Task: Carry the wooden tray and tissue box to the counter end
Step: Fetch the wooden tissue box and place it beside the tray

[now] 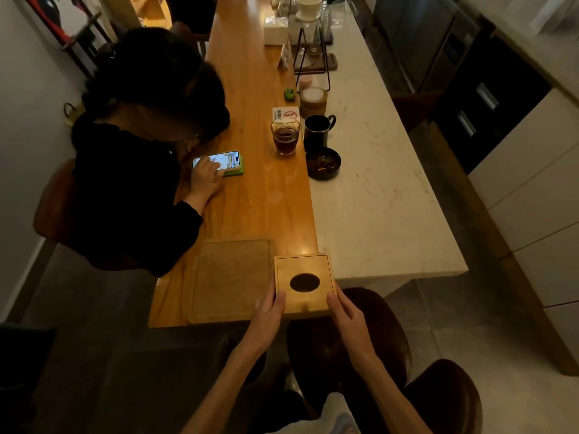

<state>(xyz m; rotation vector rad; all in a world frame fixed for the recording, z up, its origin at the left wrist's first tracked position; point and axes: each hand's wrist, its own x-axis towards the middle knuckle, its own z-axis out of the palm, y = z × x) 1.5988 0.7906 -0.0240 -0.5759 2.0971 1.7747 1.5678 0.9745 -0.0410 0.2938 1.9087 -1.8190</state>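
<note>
Wooden tray (230,280), one: lies flat at the near end of the wooden tabletop (260,195), bare, its near edge at the tabletop's end. Tissue box (304,283), one: square wooden box with a dark oval opening in its lid, just beside the tray on the right and apparently touching it, at the seam where the wood meets the white marble section (376,202). Left hand (268,311): fingers against the box's near left corner. Right hand (346,311): fingers against its near right corner. Both hands clasp the box lightly between them; whether it rests fully on the surface or is a shade lifted cannot be told. Progress, as a judgement: both items already stand at the tabletop's end, so the carrying looks essentially done; what is left seems only to settle the box and let go. Other items, counted: one seated person (138,158) in dark clothing at the left side, one phone (217,161) under that person's hand; one glass of dark drink (284,137); one dark mug (317,130); one dark round dish (322,164); one small sign card (285,114); one small green object (289,94). Farther along, a white box and a cluster of glassware and stands, too dim and crowded to count. Stools near the camera, number uncertain.
</note>
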